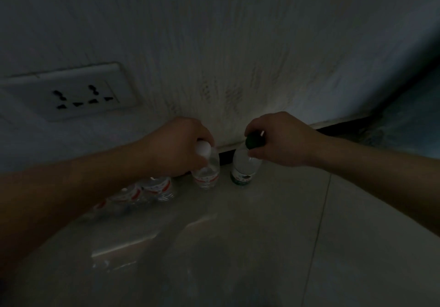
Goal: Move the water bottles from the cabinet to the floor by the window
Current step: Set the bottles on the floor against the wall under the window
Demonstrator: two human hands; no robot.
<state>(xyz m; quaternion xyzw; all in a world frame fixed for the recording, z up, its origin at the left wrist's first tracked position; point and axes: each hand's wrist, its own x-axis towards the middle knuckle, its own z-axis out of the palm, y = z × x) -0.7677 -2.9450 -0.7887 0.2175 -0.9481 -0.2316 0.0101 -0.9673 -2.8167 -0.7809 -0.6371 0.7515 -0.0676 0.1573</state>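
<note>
Bottles are being gripped by their necks: white-capped bottle (206,164) by left hand (176,144), green-capped bottle (244,164) by right hand (278,137). Seemingly unsettled on the floor (238,247), either is risking toppling if released early.

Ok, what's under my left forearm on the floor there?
More red-labelled water bottles stand on the floor tiles in a row by the wall. The left forearm covers their tops, so I can't count them.

Very dim, murky frame; faint sheen on floor (238,247); soft focus; wide-angle edge bending.
</note>
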